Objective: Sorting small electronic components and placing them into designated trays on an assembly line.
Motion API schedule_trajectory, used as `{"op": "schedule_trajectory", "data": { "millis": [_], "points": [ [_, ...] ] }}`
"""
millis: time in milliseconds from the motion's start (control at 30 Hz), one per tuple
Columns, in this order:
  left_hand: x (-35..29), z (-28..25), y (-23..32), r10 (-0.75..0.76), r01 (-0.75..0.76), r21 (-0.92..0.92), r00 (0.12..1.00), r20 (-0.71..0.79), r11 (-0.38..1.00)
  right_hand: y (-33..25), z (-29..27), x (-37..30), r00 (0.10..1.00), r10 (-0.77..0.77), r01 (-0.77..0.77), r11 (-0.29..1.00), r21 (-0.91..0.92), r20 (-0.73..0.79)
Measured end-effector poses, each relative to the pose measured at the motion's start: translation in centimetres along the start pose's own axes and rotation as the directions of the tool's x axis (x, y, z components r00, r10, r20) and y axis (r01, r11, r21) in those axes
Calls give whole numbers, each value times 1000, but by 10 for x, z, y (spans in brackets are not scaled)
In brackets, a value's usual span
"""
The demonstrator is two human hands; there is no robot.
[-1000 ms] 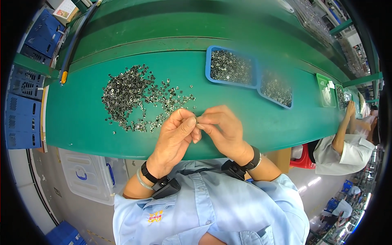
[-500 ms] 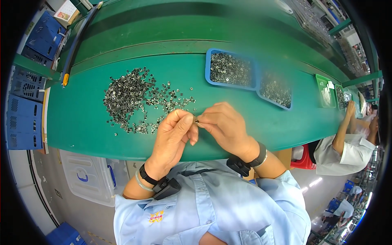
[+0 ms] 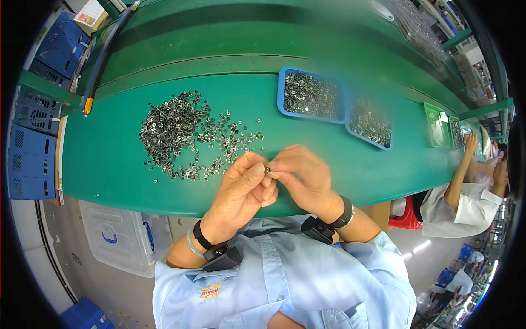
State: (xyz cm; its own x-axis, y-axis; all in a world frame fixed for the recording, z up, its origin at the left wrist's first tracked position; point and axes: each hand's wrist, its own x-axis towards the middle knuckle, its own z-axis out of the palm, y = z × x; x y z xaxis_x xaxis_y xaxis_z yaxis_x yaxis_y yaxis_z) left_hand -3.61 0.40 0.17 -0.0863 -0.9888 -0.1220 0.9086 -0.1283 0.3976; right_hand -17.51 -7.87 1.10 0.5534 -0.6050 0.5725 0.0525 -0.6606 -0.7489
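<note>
- One small part (image 3: pixel 267 170) sits pinched between the fingertips of left hand (image 3: pixel 235 189) and right hand (image 3: pixel 302 178); a slack pinch could drop it.
- Dropped, it could get lost among the pile (image 3: pixel 172 131), ten o'clock from both hands.
- A knock could spill the tray (image 3: pixel 280 90) at one o'clock.

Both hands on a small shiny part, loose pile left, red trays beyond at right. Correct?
Trays are blue, not red, per the head view. Rest stands: left hand and right hand on a small shiny part, pile left.
</note>
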Motion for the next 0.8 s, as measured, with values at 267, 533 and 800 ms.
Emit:
{"op": "schedule_trajectory", "data": {
  "millis": [267, 533, 800],
  "points": [
    [0, 4, 5, -46, 46, 74, 999, -10, 996, 4, -2, 2, 993, -114, 115, 990, -79, 16],
    [0, 7, 7, -14, 44, 255, 993, -118, 966, 6, -2, 0, 1000, -31, 31, 996, -85, 4],
    [0, 13, 9, -14, 35, 193, 994, -108, 981, 5, 0, -3, 990, 136, -132, 985, 115, -36]
  ]
}}
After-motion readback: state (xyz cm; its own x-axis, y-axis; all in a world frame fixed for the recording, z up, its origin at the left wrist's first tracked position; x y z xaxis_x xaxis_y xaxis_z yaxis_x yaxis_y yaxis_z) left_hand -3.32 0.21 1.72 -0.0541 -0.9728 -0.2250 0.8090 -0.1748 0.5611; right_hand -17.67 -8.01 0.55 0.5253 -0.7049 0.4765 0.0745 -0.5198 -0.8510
